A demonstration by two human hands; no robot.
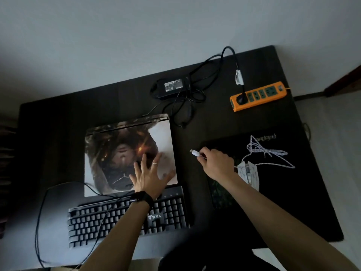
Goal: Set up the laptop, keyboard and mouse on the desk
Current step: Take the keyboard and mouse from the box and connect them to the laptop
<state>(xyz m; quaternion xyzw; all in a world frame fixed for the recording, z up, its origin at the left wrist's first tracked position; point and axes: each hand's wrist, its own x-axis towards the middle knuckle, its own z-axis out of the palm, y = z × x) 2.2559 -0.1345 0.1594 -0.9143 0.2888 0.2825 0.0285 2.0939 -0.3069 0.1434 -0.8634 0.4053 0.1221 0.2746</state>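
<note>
The person is wearing a wide black band (141, 198) on the left wrist — smooth, watch-like — and a thin silvery ring (154, 163) is sitting on one finger of the left hand (148, 179).

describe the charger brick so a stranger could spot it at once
On the dark desk, find the closed laptop with a picture on its lid. Behind it, near the desk's far edge, lies the charger brick. It is a flat black block with a pale label, among loose black cables, unlike the orange power strip to its right.
</note>
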